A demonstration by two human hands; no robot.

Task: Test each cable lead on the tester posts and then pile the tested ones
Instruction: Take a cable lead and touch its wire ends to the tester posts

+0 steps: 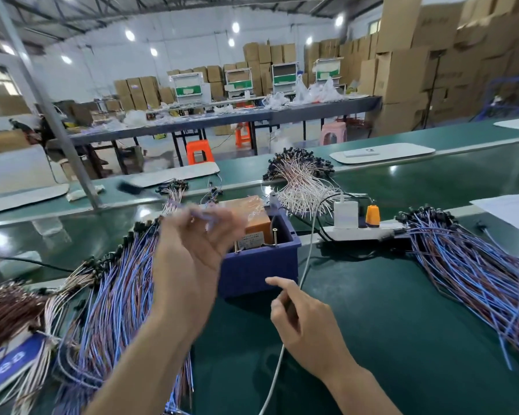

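The tester is a blue box (261, 266) holding an orange unit (256, 224), with two brass posts (274, 235) standing at its near side. My left hand (189, 259) is raised just left of the box and blurred by motion. Its thumb and fingers pinch a thin blue cable lead (203, 217), whose blurred black end (129, 187) trails up to the left. My right hand (307, 320) hovers in front of the box with the forefinger out and the other fingers loosely curled, holding nothing that I can see. A large pile of blue and brown leads (111, 298) lies on the left.
Another pile of blue and brown leads (477, 265) spreads at the right, and a bundle of white leads (303, 187) sits behind the box. A power strip (357, 233) with plugs lies right of the box, and a white cord (307, 259) runs toward me across the green table.
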